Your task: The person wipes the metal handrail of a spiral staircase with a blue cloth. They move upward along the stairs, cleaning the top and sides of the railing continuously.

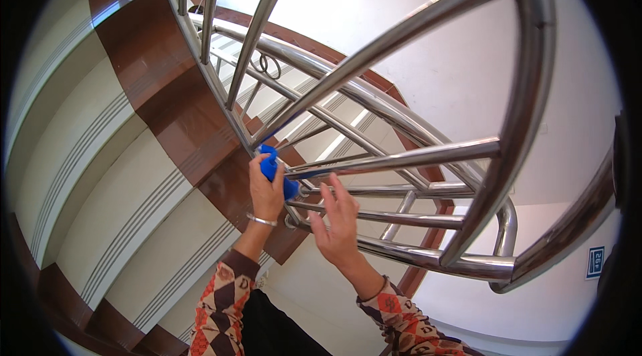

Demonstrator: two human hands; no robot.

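My left hand (267, 195) grips a blue cloth (269, 165) against the lower rail (233, 117) of a stainless steel stair railing. Part of the cloth lies between the feet of two balusters, and its far side is hidden behind the rail. A silver bangle (262, 220) circles my left wrist. My right hand (337, 223) hovers to the right with its fingers apart and nothing in it. Its fingertips are near a steel baluster (401, 160); whether they touch it cannot be told.
Pale stair treads (150, 155) with dark grooved strips run along the left, edged by brown polished stone (185, 127). The thick handrail (531, 80) curves close on the right. Beyond the bars, another flight (301, 77) descends. A blue sign (595, 262) hangs on the white wall.
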